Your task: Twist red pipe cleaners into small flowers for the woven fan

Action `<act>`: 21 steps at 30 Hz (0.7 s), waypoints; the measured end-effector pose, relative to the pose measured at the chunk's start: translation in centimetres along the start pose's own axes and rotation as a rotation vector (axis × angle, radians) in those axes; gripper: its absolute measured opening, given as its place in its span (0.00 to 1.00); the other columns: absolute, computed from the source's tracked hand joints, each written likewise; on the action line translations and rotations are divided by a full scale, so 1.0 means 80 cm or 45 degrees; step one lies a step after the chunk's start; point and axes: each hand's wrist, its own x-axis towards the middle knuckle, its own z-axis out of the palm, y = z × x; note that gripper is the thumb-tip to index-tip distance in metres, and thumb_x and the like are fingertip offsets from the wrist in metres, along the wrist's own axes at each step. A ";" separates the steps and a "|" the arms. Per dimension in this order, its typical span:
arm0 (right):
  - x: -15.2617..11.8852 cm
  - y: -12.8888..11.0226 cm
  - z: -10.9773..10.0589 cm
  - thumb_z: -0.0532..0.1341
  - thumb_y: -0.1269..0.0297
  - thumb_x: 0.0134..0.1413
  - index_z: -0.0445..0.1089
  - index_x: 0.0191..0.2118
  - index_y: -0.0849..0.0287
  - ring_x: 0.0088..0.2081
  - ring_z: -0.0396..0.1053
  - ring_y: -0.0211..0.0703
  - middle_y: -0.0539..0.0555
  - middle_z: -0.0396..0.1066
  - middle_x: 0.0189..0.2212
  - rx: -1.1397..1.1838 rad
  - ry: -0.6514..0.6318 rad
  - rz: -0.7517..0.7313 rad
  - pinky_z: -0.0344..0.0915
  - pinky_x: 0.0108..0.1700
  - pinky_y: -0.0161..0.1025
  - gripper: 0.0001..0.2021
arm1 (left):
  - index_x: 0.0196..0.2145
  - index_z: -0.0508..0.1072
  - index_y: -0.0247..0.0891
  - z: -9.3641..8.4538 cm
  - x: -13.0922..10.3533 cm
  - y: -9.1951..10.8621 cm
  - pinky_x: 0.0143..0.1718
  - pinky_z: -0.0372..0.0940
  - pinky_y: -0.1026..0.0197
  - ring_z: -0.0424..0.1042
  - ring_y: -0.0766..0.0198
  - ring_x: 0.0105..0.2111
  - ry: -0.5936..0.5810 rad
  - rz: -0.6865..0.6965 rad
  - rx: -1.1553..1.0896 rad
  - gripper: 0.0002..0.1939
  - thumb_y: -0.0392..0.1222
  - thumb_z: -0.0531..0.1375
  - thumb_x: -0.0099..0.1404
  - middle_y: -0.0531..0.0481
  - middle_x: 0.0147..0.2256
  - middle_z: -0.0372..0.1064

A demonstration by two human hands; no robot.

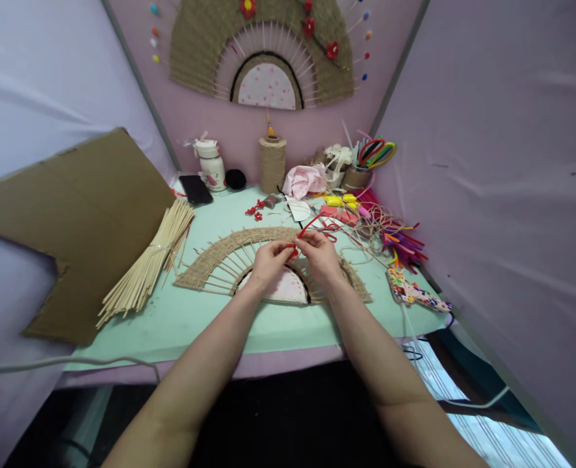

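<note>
Both hands are held close together above a fan (213, 265) of woven twine and thin sticks that lies on the table. A red pipe cleaner (310, 224) sticks up from the fingertips of my right hand (321, 257), which is closed on it. My left hand (269, 261) pinches the curled red end beside it, so its fingers are closed too. Under my wrists is the fan's white half-round centre (288, 289) with pink spots and a dark edge. My hands cover part of the woven band.
Bundled sticks (144, 266) lean by cardboard (88, 227) at left. A phone (195, 189), bottle (212, 166) and twine spool (272, 166) stand behind. Small red flowers (256, 209), pipe cleaners (407, 247) and a patterned glue gun (415, 292) lie around. A finished-looking fan (195, 58) hangs above.
</note>
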 end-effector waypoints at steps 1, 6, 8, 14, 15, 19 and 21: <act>0.000 0.001 0.000 0.69 0.61 0.37 0.67 0.31 0.58 0.31 0.68 0.38 0.48 0.71 0.27 -0.022 0.001 -0.026 0.65 0.37 0.37 0.13 | 0.29 0.75 0.34 0.000 0.000 0.001 0.32 0.66 0.62 0.71 0.66 0.26 -0.002 -0.035 -0.049 0.08 0.41 0.64 0.52 0.50 0.24 0.73; -0.006 -0.002 0.001 0.64 0.62 0.45 0.70 0.30 0.57 0.31 0.67 0.40 0.49 0.71 0.28 -0.333 0.032 -0.292 0.64 0.37 0.38 0.06 | 0.28 0.75 0.32 -0.001 -0.001 0.008 0.32 0.66 0.62 0.70 0.68 0.25 0.018 -0.226 -0.231 0.11 0.40 0.68 0.47 0.50 0.24 0.72; -0.009 -0.004 0.001 0.62 0.62 0.48 0.71 0.31 0.57 0.32 0.67 0.41 0.50 0.71 0.29 -0.469 0.023 -0.370 0.63 0.36 0.38 0.05 | 0.28 0.75 0.32 -0.001 -0.001 0.009 0.32 0.65 0.63 0.70 0.68 0.25 0.007 -0.272 -0.275 0.12 0.39 0.69 0.46 0.50 0.24 0.72; -0.008 -0.006 -0.004 0.60 0.61 0.51 0.73 0.31 0.58 0.36 0.69 0.43 0.53 0.73 0.33 -0.586 -0.048 -0.423 0.64 0.38 0.39 0.07 | 0.26 0.74 0.31 -0.003 -0.001 0.011 0.32 0.64 0.64 0.70 0.69 0.25 0.014 -0.293 -0.332 0.10 0.37 0.69 0.45 0.50 0.23 0.71; -0.007 -0.006 -0.005 0.61 0.61 0.50 0.73 0.31 0.58 0.36 0.69 0.43 0.53 0.73 0.32 -0.566 -0.062 -0.391 0.64 0.38 0.39 0.07 | 0.26 0.73 0.31 -0.004 0.000 0.011 0.31 0.64 0.65 0.70 0.69 0.25 0.020 -0.287 -0.323 0.10 0.37 0.68 0.45 0.50 0.23 0.70; -0.001 -0.009 -0.007 0.65 0.60 0.44 0.72 0.30 0.58 0.32 0.69 0.40 0.50 0.73 0.28 -0.353 -0.095 -0.148 0.64 0.38 0.38 0.08 | 0.27 0.73 0.32 -0.007 0.004 0.004 0.31 0.63 0.64 0.69 0.69 0.24 0.046 -0.186 -0.197 0.08 0.37 0.65 0.48 0.51 0.23 0.71; 0.000 -0.010 -0.007 0.66 0.58 0.43 0.71 0.29 0.58 0.29 0.67 0.37 0.48 0.71 0.26 -0.211 -0.082 0.028 0.64 0.34 0.35 0.09 | 0.29 0.74 0.33 -0.009 0.005 -0.001 0.32 0.63 0.64 0.69 0.68 0.25 0.032 -0.089 -0.072 0.08 0.39 0.64 0.50 0.51 0.25 0.72</act>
